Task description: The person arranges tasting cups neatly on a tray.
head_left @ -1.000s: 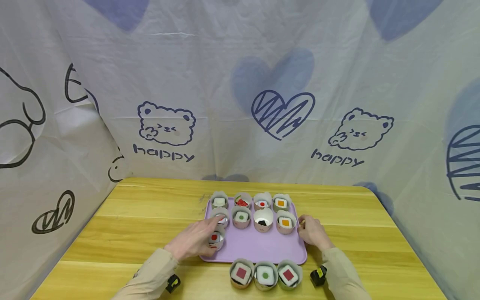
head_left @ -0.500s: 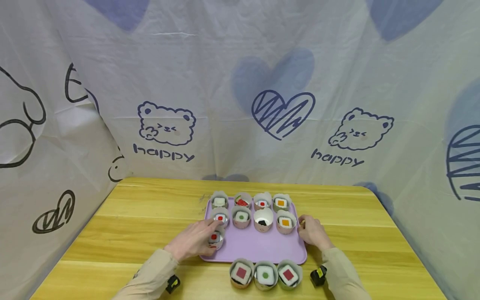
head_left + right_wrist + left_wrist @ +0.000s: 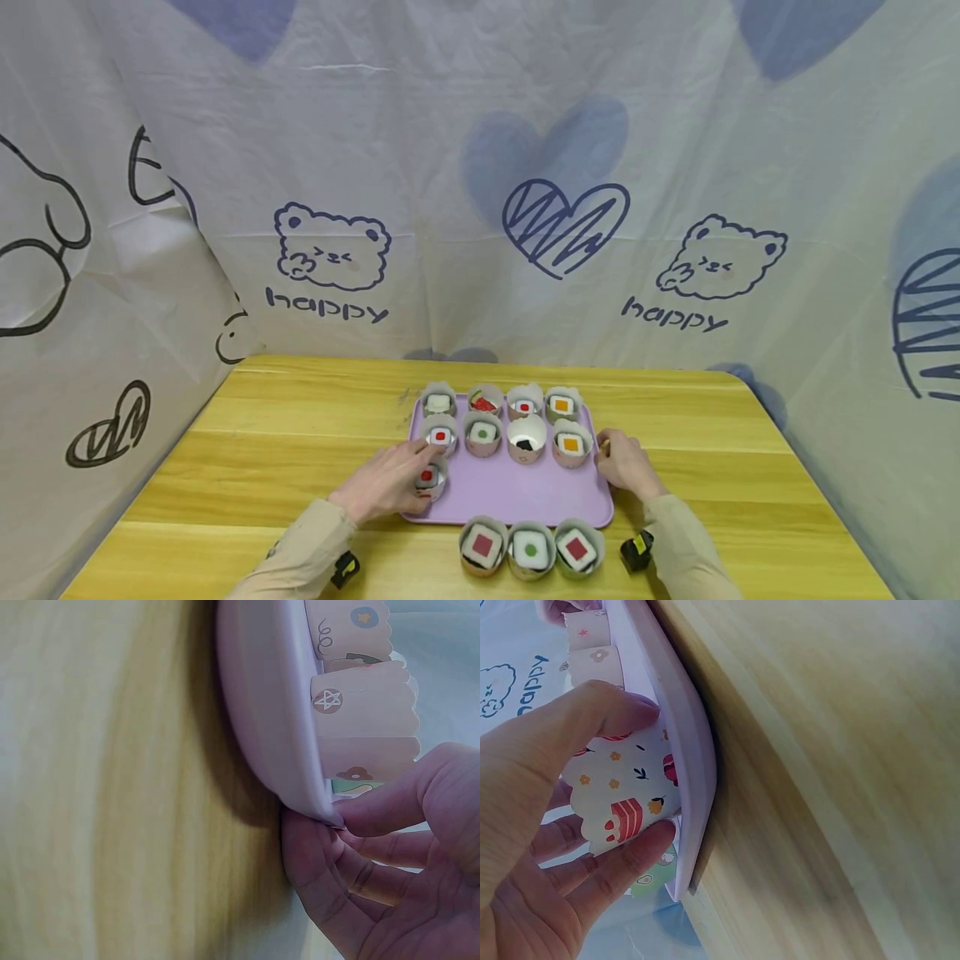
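Note:
My left hand (image 3: 386,482) grips a paper cake cup (image 3: 622,776) printed with cake slices and flowers, thumb on one side and fingers on the other. The cup sits at the front left of a lilac tray (image 3: 517,492), holding a white block with a red spot. On the tray's right edge, my right hand (image 3: 628,467) pinches the rim between thumb and fingers. Behind the gripped cup stands another cup with a red-spotted block (image 3: 441,437). The left hand's fingers partly hide the held cup in the head view.
Several filled paper cups, such as one with an orange-topped block (image 3: 571,445), stand in two rows on the tray. Three more cups, one with a green-dotted block (image 3: 531,551), line the wooden table (image 3: 300,433) before it. A patterned cloth (image 3: 450,167) hangs behind.
My left fingers have dropped away from over the cup behind, uncovering its red-spotted block. The held cup has shifted very slightly. My right hand has stayed at the tray rim.

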Tool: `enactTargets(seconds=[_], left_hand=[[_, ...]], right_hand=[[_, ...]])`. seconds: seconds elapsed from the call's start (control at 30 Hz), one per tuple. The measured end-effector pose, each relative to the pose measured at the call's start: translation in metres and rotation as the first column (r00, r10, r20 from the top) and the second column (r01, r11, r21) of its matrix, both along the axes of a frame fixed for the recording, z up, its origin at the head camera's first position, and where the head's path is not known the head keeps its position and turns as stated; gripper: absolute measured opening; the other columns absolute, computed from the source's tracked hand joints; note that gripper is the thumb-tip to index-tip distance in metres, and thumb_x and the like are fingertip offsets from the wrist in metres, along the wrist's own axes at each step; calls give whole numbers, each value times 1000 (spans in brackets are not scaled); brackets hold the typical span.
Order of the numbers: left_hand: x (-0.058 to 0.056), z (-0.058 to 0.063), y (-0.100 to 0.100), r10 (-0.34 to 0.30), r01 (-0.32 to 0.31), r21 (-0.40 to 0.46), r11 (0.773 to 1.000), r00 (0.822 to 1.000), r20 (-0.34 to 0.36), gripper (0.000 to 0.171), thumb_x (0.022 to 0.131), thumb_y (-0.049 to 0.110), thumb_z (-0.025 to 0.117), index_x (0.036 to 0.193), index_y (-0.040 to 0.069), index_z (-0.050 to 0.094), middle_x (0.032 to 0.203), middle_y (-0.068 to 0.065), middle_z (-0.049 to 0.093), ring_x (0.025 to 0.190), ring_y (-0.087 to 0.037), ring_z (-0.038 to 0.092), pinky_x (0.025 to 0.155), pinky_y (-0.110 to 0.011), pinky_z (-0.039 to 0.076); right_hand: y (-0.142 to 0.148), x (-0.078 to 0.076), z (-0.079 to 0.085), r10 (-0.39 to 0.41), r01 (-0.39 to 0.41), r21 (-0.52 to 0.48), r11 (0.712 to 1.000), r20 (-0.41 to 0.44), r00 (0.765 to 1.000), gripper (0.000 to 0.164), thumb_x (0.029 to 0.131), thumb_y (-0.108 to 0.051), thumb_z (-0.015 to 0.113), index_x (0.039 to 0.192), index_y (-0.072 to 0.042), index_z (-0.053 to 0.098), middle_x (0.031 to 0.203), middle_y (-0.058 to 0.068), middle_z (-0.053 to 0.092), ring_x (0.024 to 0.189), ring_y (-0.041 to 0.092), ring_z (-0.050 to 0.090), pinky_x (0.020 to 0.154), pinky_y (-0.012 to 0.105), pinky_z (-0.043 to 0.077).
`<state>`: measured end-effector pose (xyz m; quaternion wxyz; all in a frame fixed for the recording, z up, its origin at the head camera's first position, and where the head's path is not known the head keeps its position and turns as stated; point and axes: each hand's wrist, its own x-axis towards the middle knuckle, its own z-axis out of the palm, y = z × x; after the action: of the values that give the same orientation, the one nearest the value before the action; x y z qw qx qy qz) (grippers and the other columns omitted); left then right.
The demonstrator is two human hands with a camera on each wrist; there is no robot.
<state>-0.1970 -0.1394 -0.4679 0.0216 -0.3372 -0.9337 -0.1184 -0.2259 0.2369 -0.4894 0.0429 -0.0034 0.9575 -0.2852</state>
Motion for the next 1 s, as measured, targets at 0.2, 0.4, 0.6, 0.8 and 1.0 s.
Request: enactTargets(seconds=[0.2, 0.4, 0.6, 0.8, 1.0], left_hand=[[0, -1, 0, 5, -5, -5, 1000, 1000, 1, 69, 70, 23, 87, 129, 2, 59, 107, -13, 68, 87, -24, 66, 71, -33, 59], [0, -1, 0, 9, -9, -4, 1000, 1000, 6, 70, 70, 23, 87, 129, 1, 59, 109, -14, 68, 88, -25, 67, 73, -35, 60], [0, -2, -1, 16, -16, 2, 1000, 1000, 8, 70, 70, 23, 87, 130, 2, 58, 109, -15, 67, 89, -26, 67, 72, -36, 60], [1, -3, -2, 18, -18, 14, 1000, 1000, 5, 74, 70, 24, 87, 133, 2, 56, 113, -18, 66, 91, -28, 67, 75, -39, 61], [3, -2, -1, 49, -50, 44, 998, 998, 30, 79, 69, 28, 89, 137, 6, 54, 117, -18, 65, 94, -30, 67, 76, -42, 61]], right_hand=[[0, 0, 0, -1, 1, -5, 1000, 6, 1000, 25, 90, -3, 54, 112, 7, 62, 77, 9, 62, 66, 18, 58, 57, 28, 47], [0, 0, 0, 5, -5, -5, 1000, -2, 1000, 24, 90, -3, 55, 111, 6, 62, 77, 9, 62, 65, 18, 58, 57, 28, 47], [0, 0, -1, 2, -2, 8, 1000, -7, 1000, 25, 90, -4, 55, 112, 6, 63, 77, 8, 63, 67, 19, 57, 58, 29, 46], [0, -1, -1, -4, 4, 6, 1000, 5, 1000, 26, 91, -4, 56, 113, 6, 62, 79, 9, 63, 67, 19, 57, 58, 29, 47], [1, -2, -3, -6, 6, 6, 1000, 6, 1000, 26, 91, -4, 56, 114, 6, 62, 79, 9, 63, 67, 19, 58, 58, 28, 47]])
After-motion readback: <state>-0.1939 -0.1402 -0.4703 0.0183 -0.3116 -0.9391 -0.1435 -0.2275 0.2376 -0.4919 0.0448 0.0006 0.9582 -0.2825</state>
